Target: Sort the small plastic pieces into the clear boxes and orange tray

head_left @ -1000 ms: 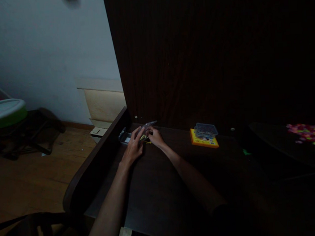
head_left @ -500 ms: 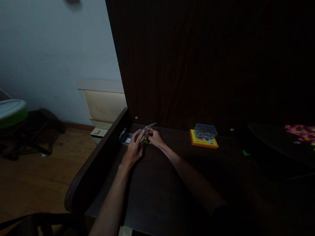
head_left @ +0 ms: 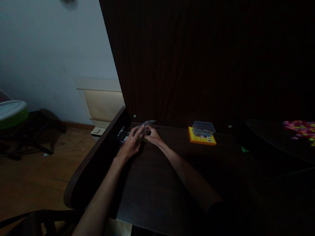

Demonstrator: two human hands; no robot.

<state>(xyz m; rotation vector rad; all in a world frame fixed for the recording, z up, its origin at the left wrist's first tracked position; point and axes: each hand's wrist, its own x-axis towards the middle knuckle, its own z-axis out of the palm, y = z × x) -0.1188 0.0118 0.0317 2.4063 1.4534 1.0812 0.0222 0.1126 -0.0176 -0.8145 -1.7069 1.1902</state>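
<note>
I'm seeing both hands staying put at the far-left corner of the desk [head_left: 157, 190] vs a sec ago, barely shifting, so same handling, no new grip. My view's left hand [head_left: 130, 145] is lying flat, fingers stretched fwd and close together, tips touching the clear plastic piece [head_left: 147, 123]. The right hand [head_left: 151, 136] is curling just beside it; too dark to tell if it's pinching. A yellow bit [head_left: 144, 140] is peeking out under the fingers, small clear tray [head_left: 123, 135] just left of them, orange booklet [head_left: 202, 140] w/ clear box [head_left: 203, 127] well to their right
</note>
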